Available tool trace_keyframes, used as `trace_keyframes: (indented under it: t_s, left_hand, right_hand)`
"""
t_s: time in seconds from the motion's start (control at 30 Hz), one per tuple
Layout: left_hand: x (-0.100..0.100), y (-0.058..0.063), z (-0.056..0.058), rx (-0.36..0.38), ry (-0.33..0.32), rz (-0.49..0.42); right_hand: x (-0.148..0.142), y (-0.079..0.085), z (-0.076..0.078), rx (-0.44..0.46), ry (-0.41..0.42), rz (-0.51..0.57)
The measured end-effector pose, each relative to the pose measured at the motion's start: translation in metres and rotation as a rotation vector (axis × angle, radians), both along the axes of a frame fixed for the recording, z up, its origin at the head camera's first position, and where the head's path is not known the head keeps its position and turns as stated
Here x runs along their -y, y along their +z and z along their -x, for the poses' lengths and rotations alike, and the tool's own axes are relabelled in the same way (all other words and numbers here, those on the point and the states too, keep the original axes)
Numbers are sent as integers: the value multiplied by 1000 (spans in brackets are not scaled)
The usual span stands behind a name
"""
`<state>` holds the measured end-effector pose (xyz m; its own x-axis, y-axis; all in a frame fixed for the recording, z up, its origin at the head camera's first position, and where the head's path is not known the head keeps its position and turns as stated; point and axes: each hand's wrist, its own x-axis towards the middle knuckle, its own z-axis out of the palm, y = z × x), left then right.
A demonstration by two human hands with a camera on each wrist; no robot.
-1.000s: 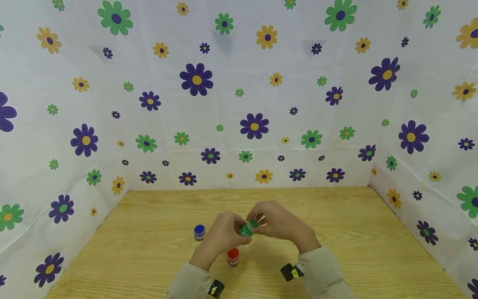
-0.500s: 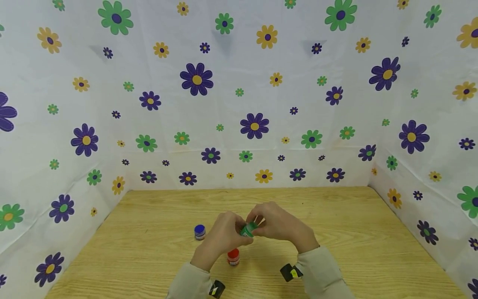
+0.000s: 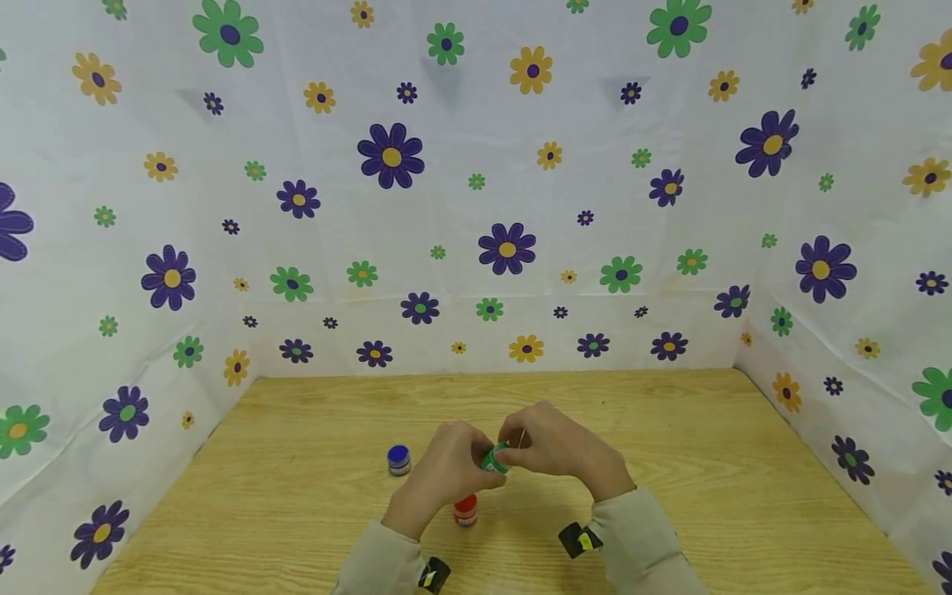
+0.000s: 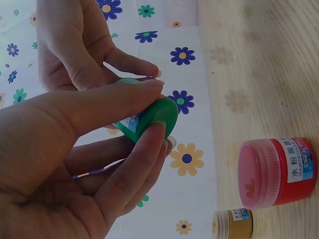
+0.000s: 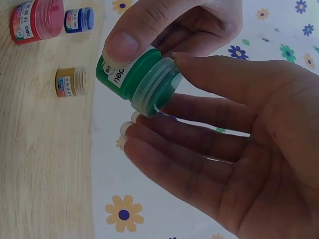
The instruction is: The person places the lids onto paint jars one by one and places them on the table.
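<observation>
My left hand (image 3: 446,464) grips a small green paint jar (image 3: 491,461) above the table, thumb on one side and fingers on the other. The jar is tilted, its clear ridged lid (image 5: 153,88) toward my right hand (image 3: 554,440). That hand holds the lid between thumb and index finger, its other fingers (image 5: 184,164) stretched out past the jar. Below the hands stands a red paint jar (image 3: 465,511), with a blue paint jar (image 3: 398,460) farther back to the left. A yellow-brown paint jar (image 5: 70,82) shows in both wrist views but is hidden in the head view.
The jars stand on a light wood-grain table (image 3: 297,512). White cloth (image 3: 446,207) printed with flowers walls the table off at the back and both sides. A black wrist strap piece (image 3: 580,541) hangs by the right sleeve.
My right thumb and fingers have shifted around the lid, and the thumb now covers more of it. The left hand keeps its grip almost in place. The other jars have not moved.
</observation>
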<state>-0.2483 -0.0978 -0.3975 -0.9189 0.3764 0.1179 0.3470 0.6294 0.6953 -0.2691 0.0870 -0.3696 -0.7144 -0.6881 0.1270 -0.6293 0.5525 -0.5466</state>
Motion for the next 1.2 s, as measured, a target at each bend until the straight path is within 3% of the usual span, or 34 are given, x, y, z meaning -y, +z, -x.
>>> trace_keyframes:
  t_s: [0.33,0.53,1.2]
  left_hand:
    - [1,0,1,13,2,-3]
    - [2,1,1,18,5,-7]
    - [4,3,0,26,9,-4]
  right_hand:
    - [-5,2,2,37,-23,-3]
    - [-5,0,4,76,45,57]
    - [-1,-3,5,54,64,71]
